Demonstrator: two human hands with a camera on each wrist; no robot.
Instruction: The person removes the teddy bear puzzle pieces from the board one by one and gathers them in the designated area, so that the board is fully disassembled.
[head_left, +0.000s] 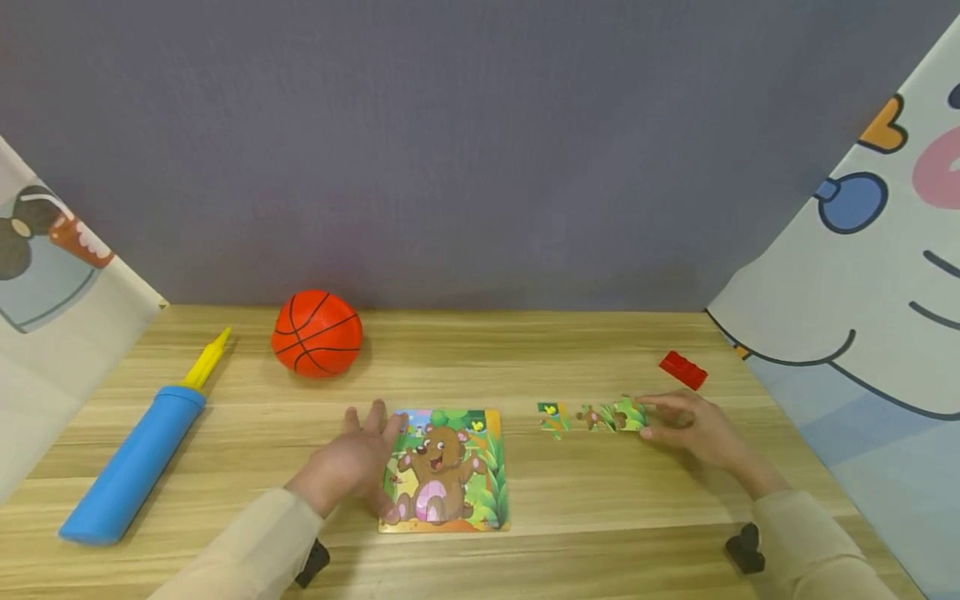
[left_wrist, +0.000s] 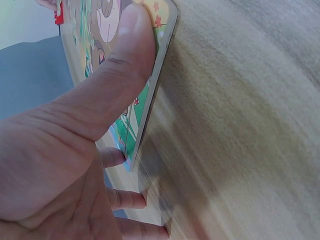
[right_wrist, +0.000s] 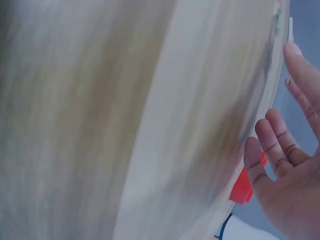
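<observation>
A square jigsaw puzzle [head_left: 438, 479] with a brown bear picture lies on the wooden table. My left hand [head_left: 351, 467] rests at its left side with fingers spread. The left thumb [left_wrist: 132, 45] lies over the puzzle's edge, and the index fingertip is near its upper corner. To the right, my right hand [head_left: 693, 427] pinches a green puzzle piece [head_left: 632, 413] between thumb and index finger, the other fingers loosely bent. Just left of that piece lie a brown and green piece [head_left: 588, 416] and one with a yellow bird [head_left: 552, 416].
Behind the puzzle, at the left, sits a red toy basketball [head_left: 317, 333]. A blue pump [head_left: 138, 467] with a yellow nozzle lies at the far left. Beyond the right hand is a red toy brick [head_left: 683, 370]. A grey panel [head_left: 450, 167] rises along the table's back edge.
</observation>
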